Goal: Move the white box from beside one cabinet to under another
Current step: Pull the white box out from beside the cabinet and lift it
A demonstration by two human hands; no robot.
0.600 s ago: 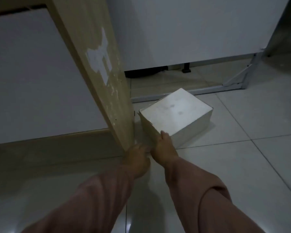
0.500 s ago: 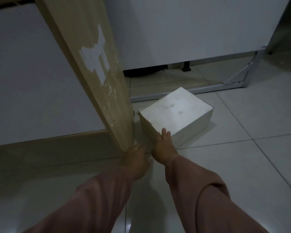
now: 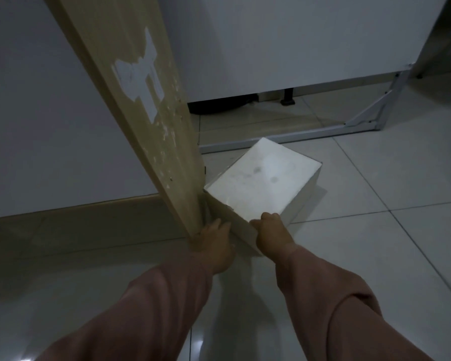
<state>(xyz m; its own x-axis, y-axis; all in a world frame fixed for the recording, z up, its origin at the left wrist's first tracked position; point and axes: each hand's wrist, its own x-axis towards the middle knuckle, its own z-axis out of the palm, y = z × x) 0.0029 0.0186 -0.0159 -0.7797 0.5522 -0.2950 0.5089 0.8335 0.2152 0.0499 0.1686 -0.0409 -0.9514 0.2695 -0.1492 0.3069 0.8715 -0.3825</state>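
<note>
The white box (image 3: 263,178) rests on the tiled floor, its near left corner against the foot of a tan wooden cabinet side (image 3: 143,121). My right hand (image 3: 272,237) curls its fingers over the box's near top corner. My left hand (image 3: 214,246) presses on the box's near left face, beside the cabinet's bottom edge. Behind the box stands a white cabinet (image 3: 284,40) raised off the floor on a metal frame (image 3: 284,136), with a dark gap beneath it.
A white cabinet front (image 3: 50,113) with a beige plinth fills the left. A black leg (image 3: 287,96) and a dark object stand in the gap under the far cabinet. Glossy floor tiles (image 3: 375,204) spread to the right and toward me.
My right hand's fingers have curled over the box's near corner. My left hand has slid forward onto the box's left face. The box has hardly moved.
</note>
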